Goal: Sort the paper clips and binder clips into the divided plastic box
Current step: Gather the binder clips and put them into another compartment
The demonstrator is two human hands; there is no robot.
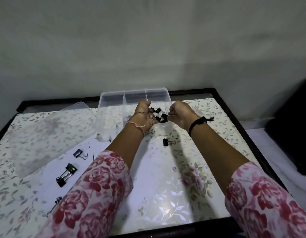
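Observation:
The clear divided plastic box (112, 100) stands at the back of the table, with three compartments across. Both my hands hover over its right compartment, where several black binder clips (161, 115) lie. My left hand (145, 114) is curled with its fingers down among those clips; whether it grips one is hidden. My right hand (179, 113) is closed in a loose fist just right of them, and I cannot see anything in it. Loose binder clips remain on the table: one (166, 142) near the box, one (78, 153) at left, and two joined ones (67, 174).
The box's clear lid (51, 134) lies flat to the left of the box. A white sheet (90, 150) lies under the left clips. Another clip (57, 201) peeks out by my left sleeve. A dark object (293, 127) stands off the table's right edge.

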